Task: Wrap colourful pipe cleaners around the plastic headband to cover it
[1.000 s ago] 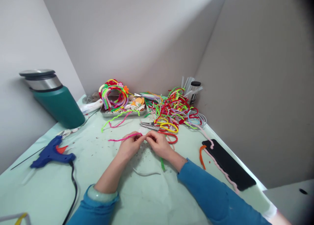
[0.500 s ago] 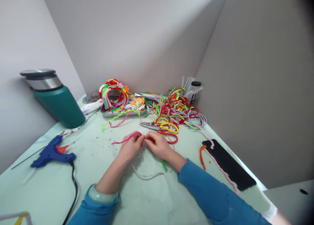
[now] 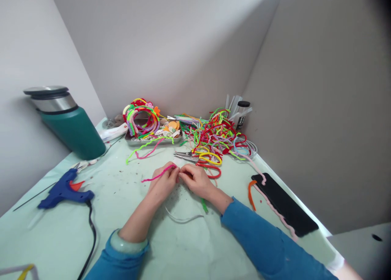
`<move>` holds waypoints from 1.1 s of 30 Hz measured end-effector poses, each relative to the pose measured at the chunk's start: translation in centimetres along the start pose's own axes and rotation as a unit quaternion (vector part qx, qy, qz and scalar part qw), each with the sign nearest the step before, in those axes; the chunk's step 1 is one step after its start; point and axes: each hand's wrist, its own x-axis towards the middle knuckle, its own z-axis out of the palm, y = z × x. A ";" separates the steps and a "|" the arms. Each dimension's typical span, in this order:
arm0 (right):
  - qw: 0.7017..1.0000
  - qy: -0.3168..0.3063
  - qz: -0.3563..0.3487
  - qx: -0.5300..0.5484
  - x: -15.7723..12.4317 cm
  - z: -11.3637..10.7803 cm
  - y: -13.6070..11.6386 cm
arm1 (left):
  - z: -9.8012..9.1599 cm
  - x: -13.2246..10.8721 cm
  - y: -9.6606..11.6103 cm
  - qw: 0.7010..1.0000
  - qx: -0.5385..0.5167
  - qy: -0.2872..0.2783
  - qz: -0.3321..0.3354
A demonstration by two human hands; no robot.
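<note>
A bright pink pipe cleaner (image 3: 155, 177) runs from between the fingertips of my left hand (image 3: 165, 181) back over its knuckles, its free end pointing left. My left hand is pinched shut on it. Right beside it, my right hand (image 3: 196, 179) is closed too, its thumb and forefinger meeting the left fingertips; whatever it grips there is hidden. Scissors with red handles (image 3: 210, 170) and scissors with yellow handles (image 3: 211, 158) lie just beyond my hands. A white strip (image 3: 182, 220) and a green piece (image 3: 204, 206) rest on the cloth nearer me.
A blue glue gun (image 3: 65, 190) with its cord and a green bottle (image 3: 73, 129) stand left. At the back sit a metal tray (image 3: 152, 142) with colourful headbands (image 3: 142, 119) and a tangled heap of pipe cleaners (image 3: 220, 129). A black slab (image 3: 287, 206) lies right.
The pink pipe cleaner's free end has drawn slightly right, toward my fingertips. Both hands stay together in nearly the same place.
</note>
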 end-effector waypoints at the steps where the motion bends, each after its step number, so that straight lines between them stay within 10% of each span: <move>1: 1.000 0.000 0.000 0.000 0.0 0.0 0.0 | 0.0 0.0 0.0 1.000 -0.004 -0.002 -0.002; 15: 1.000 -0.003 0.001 0.017 -0.1 -0.1 0.1 | -0.2 0.2 0.0 0.983 -0.107 -0.072 -0.130; 23: 0.999 0.029 0.033 0.016 0.1 0.1 0.5 | 0.0 0.2 -0.1 0.976 -0.162 -0.023 -0.143; 33: 0.997 0.057 0.048 0.035 0.2 0.3 0.8 | 0.5 0.4 -0.6 0.987 -0.155 0.023 -0.026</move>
